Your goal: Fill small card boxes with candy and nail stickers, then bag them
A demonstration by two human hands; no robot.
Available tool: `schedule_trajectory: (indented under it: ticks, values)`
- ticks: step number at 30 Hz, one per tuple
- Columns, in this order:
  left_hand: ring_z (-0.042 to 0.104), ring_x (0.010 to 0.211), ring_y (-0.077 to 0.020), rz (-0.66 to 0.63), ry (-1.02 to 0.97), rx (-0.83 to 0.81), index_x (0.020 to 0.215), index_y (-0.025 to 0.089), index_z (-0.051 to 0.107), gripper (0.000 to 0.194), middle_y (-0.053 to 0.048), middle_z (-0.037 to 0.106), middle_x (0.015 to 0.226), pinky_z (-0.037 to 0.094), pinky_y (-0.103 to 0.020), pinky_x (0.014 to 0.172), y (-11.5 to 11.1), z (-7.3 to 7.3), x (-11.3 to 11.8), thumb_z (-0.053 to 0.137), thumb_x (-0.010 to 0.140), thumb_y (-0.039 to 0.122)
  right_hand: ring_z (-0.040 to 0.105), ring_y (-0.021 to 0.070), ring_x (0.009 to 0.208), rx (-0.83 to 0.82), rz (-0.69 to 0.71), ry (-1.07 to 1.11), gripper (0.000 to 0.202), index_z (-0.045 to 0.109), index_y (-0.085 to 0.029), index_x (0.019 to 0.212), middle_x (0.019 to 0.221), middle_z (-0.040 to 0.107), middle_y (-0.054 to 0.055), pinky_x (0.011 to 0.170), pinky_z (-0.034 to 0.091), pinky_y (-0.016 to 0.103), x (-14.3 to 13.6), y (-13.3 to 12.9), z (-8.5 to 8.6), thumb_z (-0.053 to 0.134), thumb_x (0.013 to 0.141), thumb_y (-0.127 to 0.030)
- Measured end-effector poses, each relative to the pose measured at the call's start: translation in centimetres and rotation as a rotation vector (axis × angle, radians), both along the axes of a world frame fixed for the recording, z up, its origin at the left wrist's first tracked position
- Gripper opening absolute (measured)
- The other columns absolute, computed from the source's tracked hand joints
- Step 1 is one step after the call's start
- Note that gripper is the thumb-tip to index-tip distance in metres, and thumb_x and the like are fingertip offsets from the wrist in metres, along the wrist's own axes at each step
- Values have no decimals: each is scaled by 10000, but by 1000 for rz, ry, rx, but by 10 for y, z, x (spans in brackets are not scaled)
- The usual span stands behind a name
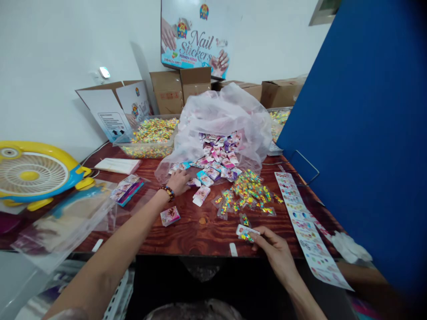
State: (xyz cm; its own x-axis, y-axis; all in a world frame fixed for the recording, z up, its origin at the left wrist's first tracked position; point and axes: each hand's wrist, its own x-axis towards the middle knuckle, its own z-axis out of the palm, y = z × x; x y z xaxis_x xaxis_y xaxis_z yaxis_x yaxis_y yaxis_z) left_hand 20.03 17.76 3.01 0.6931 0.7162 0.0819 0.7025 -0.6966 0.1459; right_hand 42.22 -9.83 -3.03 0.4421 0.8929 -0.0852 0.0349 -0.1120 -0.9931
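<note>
Pinching a sachet (247, 233), right hand (275, 249) rests on wooden table (200, 231) by white wall (50, 53).

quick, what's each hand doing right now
Left hand: fingers spread, resting on the small boxes by the plastic bag.
Right hand: fingers pinching a small candy packet.

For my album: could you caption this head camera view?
Left hand reaches among small boxes while right hand holds a candy packet over the wooden table.
</note>
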Motion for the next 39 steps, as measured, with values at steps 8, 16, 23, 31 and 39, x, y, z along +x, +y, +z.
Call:
schedule_trajectory:
  ticks: [8, 16, 23, 31, 39]
  values:
    - [581, 1037, -238, -109, -300, -82, 1205, 196, 476, 369, -90, 605, 1119, 465, -360, 897, -112, 15, -27, 601, 867, 276, 621, 209, 877, 276, 183, -96, 152, 676, -222, 717, 893, 687, 39, 810, 476, 301, -36, 15, 65, 669, 787, -356]
    - [600, 1020, -238, -143, -399, -185, 1169, 200, 466, 378, -75, 615, 1090, 493, -376, 890, -185, -1, -31, 647, 842, 255, 685, 169, 641, -79, 442, 201, 288, 540, -196, 786, 724, 651, -2, 532, 557, 256, -50, 48, 98, 692, 716, -431]
    - [612, 1048, -233, -121, -435, -195, 1186, 202, 465, 390, -74, 624, 1112, 499, -381, 914, -189, -9, -34, 644, 839, 211, 651, 146, 624, 9, 390, 86, 208, 542, -204, 758, 708, 612, -21, 490, 533, 227, -55, 57, 89, 647, 757, -383]
    - [636, 1009, -243, 78, -456, -144, 1137, 188, 474, 394, -77, 640, 1090, 516, -394, 885, -191, -23, -31, 688, 808, 224, 478, 110, 530, 49, 196, -309, 178, 571, -199, 719, 591, 525, -41, 475, 385, 203, -60, 39, 77, 574, 817, -347]
    - [615, 973, -236, 80, -318, -83, 1104, 197, 469, 335, -57, 623, 1039, 515, -377, 845, -193, -13, -25, 659, 829, 224, 464, 106, 463, -74, 284, -537, 182, 531, -196, 616, 484, 487, -54, 460, 296, 210, -55, 52, 85, 537, 782, -272]
